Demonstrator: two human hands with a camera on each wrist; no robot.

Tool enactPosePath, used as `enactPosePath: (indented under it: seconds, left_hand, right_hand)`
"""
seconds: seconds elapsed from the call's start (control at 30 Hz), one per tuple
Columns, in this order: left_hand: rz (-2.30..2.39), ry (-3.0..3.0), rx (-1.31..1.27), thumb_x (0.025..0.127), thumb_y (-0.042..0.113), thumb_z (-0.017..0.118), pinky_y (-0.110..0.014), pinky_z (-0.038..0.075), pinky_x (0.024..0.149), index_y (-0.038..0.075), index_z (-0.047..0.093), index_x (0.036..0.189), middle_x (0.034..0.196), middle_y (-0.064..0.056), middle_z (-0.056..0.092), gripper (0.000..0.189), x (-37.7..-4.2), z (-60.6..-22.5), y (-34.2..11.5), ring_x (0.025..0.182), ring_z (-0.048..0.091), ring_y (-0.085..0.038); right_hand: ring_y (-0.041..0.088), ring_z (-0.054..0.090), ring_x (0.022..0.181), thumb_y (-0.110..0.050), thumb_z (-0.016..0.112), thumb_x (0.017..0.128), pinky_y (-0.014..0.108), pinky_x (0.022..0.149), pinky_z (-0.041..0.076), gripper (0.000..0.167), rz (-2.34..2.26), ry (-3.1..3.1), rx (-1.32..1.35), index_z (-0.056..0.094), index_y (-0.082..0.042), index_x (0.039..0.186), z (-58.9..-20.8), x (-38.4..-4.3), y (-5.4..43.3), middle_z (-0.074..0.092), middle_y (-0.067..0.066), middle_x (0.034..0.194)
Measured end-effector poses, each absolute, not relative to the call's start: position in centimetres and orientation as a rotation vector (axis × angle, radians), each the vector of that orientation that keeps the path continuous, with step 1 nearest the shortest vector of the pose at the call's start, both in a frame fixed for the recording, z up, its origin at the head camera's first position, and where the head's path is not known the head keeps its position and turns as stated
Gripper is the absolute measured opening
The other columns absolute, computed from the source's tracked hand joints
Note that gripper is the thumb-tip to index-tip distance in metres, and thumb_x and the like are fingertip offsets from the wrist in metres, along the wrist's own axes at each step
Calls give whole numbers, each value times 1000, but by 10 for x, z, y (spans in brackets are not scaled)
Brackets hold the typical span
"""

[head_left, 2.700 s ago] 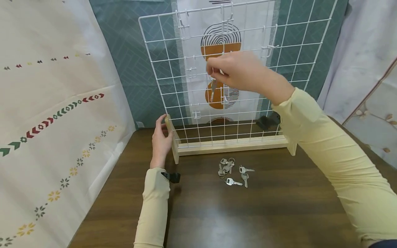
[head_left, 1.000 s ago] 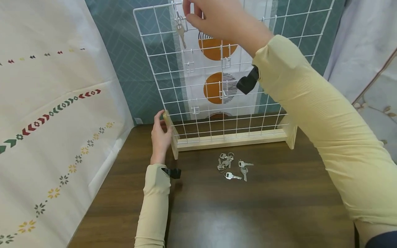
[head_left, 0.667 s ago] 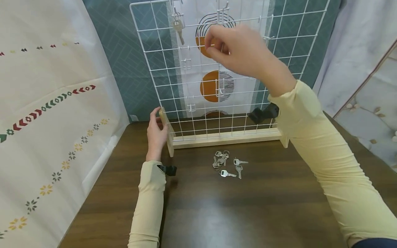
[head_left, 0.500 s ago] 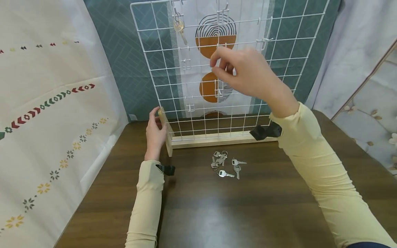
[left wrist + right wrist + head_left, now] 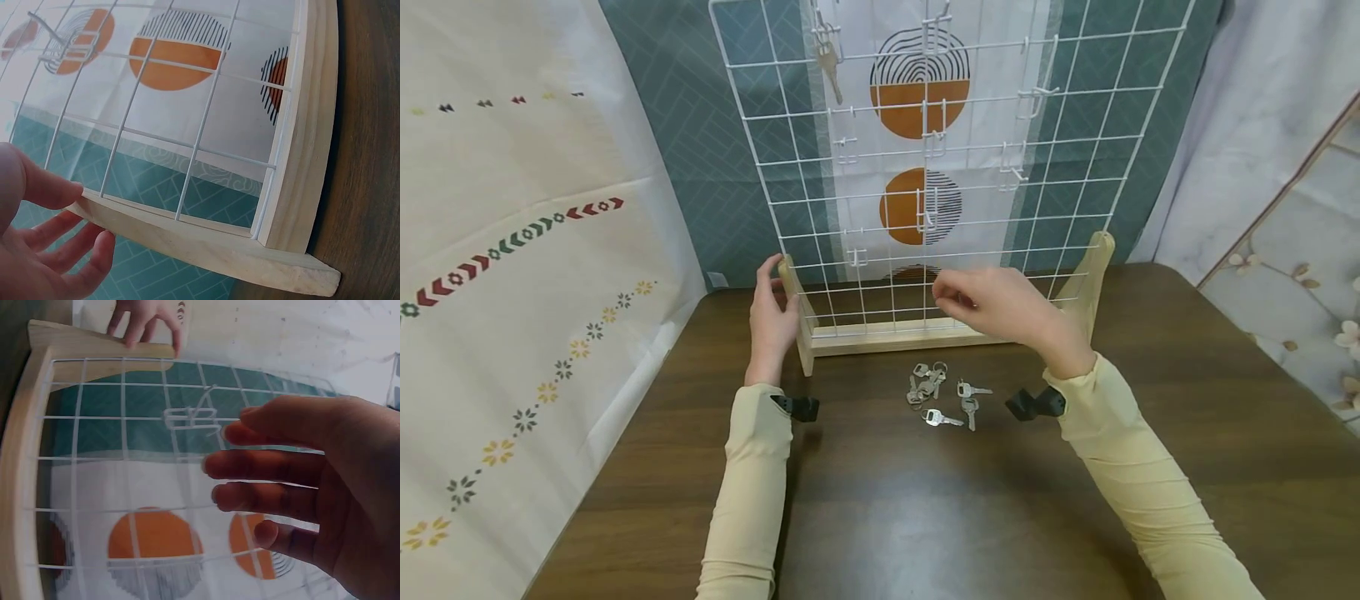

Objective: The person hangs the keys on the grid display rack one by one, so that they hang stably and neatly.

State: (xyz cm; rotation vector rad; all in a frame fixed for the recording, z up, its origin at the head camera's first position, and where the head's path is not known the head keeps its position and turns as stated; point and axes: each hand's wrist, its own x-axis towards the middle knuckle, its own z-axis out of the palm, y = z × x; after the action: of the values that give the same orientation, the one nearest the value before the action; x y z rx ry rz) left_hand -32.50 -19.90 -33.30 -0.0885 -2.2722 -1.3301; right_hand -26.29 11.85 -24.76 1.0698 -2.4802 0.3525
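My left hand point(image 5: 772, 321) grips the upper end of the wooden side piece point(image 5: 206, 247) of a white wire grid rack point(image 5: 895, 154), thumb on one face and fingertips on the other. My right hand point(image 5: 996, 304), fingers loosely bent and holding nothing, hovers before the rack's lower part. In the right wrist view its fingers point(image 5: 265, 465) are spread apart in front of the wires. A key point(image 5: 828, 62) hangs by its ring from a hook at the rack's upper left. Several loose keys point(image 5: 943, 418) lie on the table just in front of the rack, below the right hand.
White hooks point(image 5: 1036, 92) are clipped at several heights across the grid. A wooden bar point(image 5: 887, 337) joins the rack's feet on the brown table point(image 5: 880, 508). Patterned cloth point(image 5: 535, 250) hangs at the left, with another floral cloth point(image 5: 1285, 200) at the right.
My right hand brought a key up to the top left hook, let it go there, then came down and right toward the loose keys. My left hand has stayed on the rack's side piece.
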Motion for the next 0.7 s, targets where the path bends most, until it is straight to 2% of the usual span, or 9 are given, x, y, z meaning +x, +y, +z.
enactPosePath:
  seconds: [0.27, 0.5, 0.7]
  left_hand:
    - [-1317, -2291, -86, 95, 2, 53, -54, 49, 86, 32, 30, 148, 130, -18, 51, 64, -324, -335, -199, 110, 57, -35]
    - [-1335, -2287, -86, 95, 1, 52, -54, 50, 86, 32, 30, 148, 130, -19, 51, 66, -324, -335, -200, 111, 57, -35]
    - [-1326, -2278, -101, 95, 1, 52, -54, 49, 85, 32, 30, 148, 130, -20, 51, 65, -324, -337, -199, 110, 57, -36]
  right_hand:
    - [6, 52, 64, -12, 64, 90, 28, 60, 44, 5, 368, -2686, 1153, 65, -17, 90, -298, -275, 129, 66, -7, 80]
    - [8, 58, 73, -11, 63, 90, 29, 67, 49, 4, 445, -2845, 1244, 65, -12, 92, -327, -297, 138, 66, -4, 82]
    - [11, 60, 77, -6, 66, 84, 29, 72, 50, 13, 519, -2951, 1283, 65, -6, 97, -349, -310, 142, 67, -1, 83]
